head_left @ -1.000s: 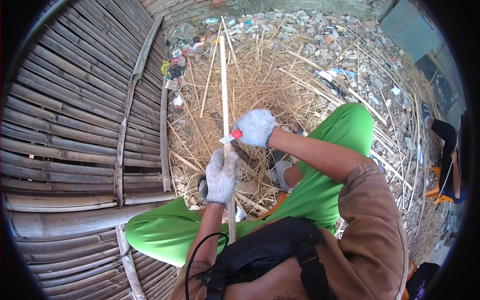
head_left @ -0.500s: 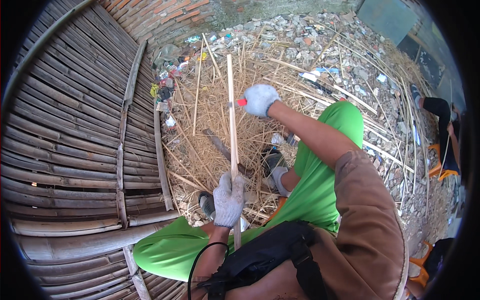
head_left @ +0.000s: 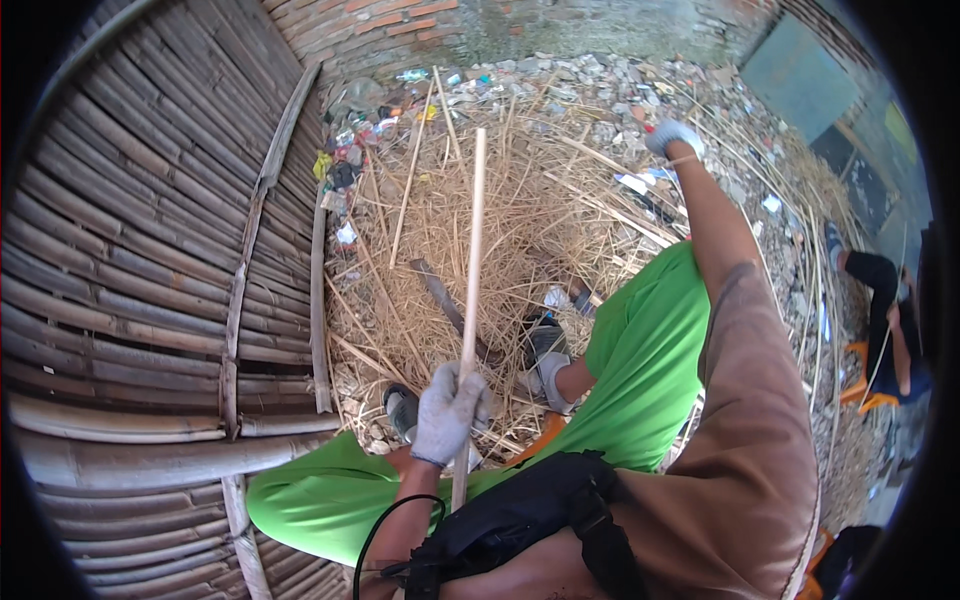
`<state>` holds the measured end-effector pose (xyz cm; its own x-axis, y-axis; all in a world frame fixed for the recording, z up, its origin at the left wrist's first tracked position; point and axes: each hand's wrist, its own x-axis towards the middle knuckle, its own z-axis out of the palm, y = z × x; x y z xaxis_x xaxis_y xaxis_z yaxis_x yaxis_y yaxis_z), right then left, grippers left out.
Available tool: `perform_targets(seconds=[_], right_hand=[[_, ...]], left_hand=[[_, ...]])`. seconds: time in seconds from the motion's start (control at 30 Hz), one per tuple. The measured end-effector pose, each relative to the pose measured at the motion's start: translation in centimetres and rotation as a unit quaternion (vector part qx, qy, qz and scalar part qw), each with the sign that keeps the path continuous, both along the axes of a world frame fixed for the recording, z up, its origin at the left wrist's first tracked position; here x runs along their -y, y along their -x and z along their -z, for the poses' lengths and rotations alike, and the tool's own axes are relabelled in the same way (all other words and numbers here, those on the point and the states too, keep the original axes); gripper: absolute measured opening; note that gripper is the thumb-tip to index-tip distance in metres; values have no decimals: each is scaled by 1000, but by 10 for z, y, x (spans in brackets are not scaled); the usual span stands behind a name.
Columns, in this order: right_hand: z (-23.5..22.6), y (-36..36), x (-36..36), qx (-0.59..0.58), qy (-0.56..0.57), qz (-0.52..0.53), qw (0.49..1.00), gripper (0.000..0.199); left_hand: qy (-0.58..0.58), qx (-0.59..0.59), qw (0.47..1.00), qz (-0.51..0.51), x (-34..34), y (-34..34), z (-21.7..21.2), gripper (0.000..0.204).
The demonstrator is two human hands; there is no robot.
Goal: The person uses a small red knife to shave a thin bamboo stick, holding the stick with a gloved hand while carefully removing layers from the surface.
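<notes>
My left hand [head_left: 447,412], in a pale knitted glove, is closed around a long, light bamboo strip [head_left: 474,250]. The strip stands up from my lap and points away from me, its far end over the shavings. My right hand [head_left: 675,139], also gloved, is stretched out to the far right, well apart from the strip. It is closed on a knife with a red handle [head_left: 649,128]; only a small red bit shows and the blade cannot be made out. Below the strip lies a dark, flat stick [head_left: 436,290] among the shavings.
Bamboo shavings [head_left: 520,210] cover the ground between my feet, with rubble and litter [head_left: 600,90] beyond. A bamboo slat wall [head_left: 130,250] rises close on my left; a brick wall [head_left: 450,30] stands behind. At the right edge another person [head_left: 885,270] sits on an orange stool [head_left: 862,375].
My right hand has swung away from the bamboo strip, out to the far right, with the knife in it. My left hand keeps its hold on the strip, which leans slightly differently.
</notes>
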<state>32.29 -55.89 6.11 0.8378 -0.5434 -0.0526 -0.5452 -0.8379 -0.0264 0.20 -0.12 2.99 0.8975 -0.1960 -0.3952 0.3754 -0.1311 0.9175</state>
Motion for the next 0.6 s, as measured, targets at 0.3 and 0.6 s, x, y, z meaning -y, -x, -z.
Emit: perform_targets(seconds=[0.3,0.6], right_hand=[[52,9,61,0,-22,-41,999,70],[-34,43,-79,54,-110,-165,979,62]], left_hand=[[111,-35,993,-35,2,-18,-5,29],[225,-77,969,-67,1,-21,-9,39]])
